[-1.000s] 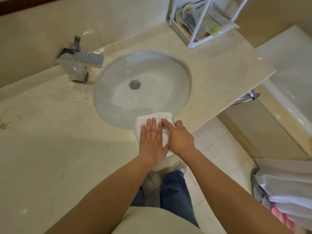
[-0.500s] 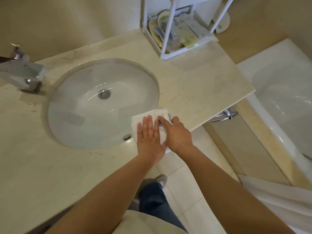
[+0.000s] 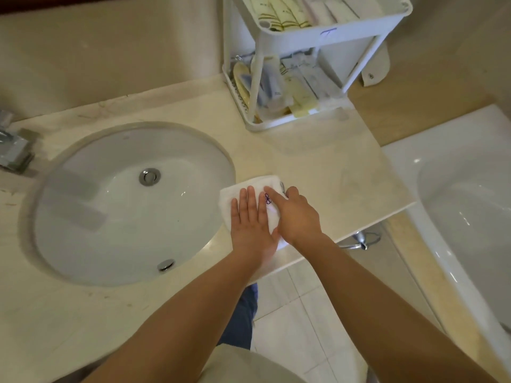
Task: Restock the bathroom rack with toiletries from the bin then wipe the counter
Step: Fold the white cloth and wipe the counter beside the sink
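Observation:
A folded white cloth (image 3: pixel 243 187) lies on the beige counter (image 3: pixel 318 167), just right of the sink. My left hand (image 3: pixel 253 225) presses flat on it with fingers together. My right hand (image 3: pixel 297 217) rests on the cloth's right side, index finger stretched across it and the other fingers curled at its edge. The white two-tier rack (image 3: pixel 293 125) stands at the counter's back right, and both its shelves hold several sachets and tubes of toiletries (image 3: pixel 290 87). Most of the cloth is covered by my hands.
A round white sink (image 3: pixel 110 230) with a drain takes up the counter's left. A chrome tap (image 3: pixel 13 150) sits at the far left edge. A white bathtub (image 3: pixel 464 205) lies to the right, and a chrome towel ring (image 3: pixel 359 240) hangs below the counter's front edge.
Both hands have slid the cloth rightwards along the front of the counter, from the sink's front rim to its right side. The view has swung right, bringing the rack closer.

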{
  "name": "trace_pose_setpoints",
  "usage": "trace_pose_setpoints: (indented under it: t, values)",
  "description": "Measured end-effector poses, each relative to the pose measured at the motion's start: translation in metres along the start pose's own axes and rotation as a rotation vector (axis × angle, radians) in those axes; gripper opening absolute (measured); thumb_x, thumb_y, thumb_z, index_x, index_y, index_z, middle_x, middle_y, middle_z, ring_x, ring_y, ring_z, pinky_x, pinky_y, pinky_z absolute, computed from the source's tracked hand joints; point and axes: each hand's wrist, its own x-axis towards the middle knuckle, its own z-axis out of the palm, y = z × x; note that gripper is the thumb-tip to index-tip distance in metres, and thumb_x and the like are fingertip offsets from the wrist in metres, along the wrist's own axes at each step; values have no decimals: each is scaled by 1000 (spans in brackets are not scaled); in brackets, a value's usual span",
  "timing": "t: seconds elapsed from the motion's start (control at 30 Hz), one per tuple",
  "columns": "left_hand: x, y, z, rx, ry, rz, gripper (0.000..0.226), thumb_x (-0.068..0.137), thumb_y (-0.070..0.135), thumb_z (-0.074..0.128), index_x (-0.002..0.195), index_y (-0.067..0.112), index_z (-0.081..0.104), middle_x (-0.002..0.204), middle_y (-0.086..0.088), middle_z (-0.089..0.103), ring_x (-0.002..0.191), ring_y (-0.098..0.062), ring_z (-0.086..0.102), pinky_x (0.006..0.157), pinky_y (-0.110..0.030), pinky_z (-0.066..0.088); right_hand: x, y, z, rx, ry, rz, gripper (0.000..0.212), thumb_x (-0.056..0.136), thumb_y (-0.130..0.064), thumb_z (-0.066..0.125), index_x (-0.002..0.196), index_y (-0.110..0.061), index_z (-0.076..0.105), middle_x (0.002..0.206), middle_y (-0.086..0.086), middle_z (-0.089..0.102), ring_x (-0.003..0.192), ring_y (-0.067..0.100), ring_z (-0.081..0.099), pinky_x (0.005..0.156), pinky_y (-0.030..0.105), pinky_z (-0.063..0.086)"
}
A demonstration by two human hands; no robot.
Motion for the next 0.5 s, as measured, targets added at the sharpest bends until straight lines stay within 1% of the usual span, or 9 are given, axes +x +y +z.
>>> trace_pose_setpoints:
  t: [0.1, 0.23, 0.33, 0.4, 0.5]
  values:
    - [34, 12, -11, 13, 9, -4, 84, 95, 61, 14, 142, 9, -30, 153, -17, -34, 141, -32, -32, 117, -50, -16, 32, 15, -20, 5, 4, -11, 80, 84, -17, 61, 148, -45, 22, 130, 3, 36, 114, 23, 46, 81, 33, 45]
    - [79, 25, -24, 21, -1, 19, 83, 94, 63, 10, 142, 9, -30, 152, -16, -36, 140, -31, -34, 116, -50, -19, 70, 32, -45, 29, -17, -18, 82, 82, -17, 61, 149, -45, 21, 130, 3, 36, 113, 23, 46, 82, 33, 45]
    - [107, 34, -35, 60, -7, 30, 83, 94, 63, 9, 142, 9, -30, 147, -15, -41, 140, -31, -35, 114, -49, -21, 94, 44, -60, 53, 6, -17, 79, 84, -18, 59, 149, -44, 22, 130, 4, 37, 113, 23, 47, 83, 33, 45]
    - [123, 38, -41, 61, -15, 46, 83, 93, 63, 9, 142, 9, -31, 143, -14, -44, 140, -30, -35, 115, -49, -21, 108, 52, -68, 75, 3, -23, 77, 85, -15, 56, 149, -43, 23, 130, 5, 37, 112, 24, 47, 82, 34, 45]
    - [141, 49, -45, 64, -11, 42, 83, 93, 63, 8, 142, 9, -30, 143, -14, -45, 139, -30, -35, 115, -49, -20, 122, 64, -78, 109, -8, -40, 78, 83, -12, 54, 150, -40, 25, 129, 7, 37, 112, 26, 47, 80, 34, 45]
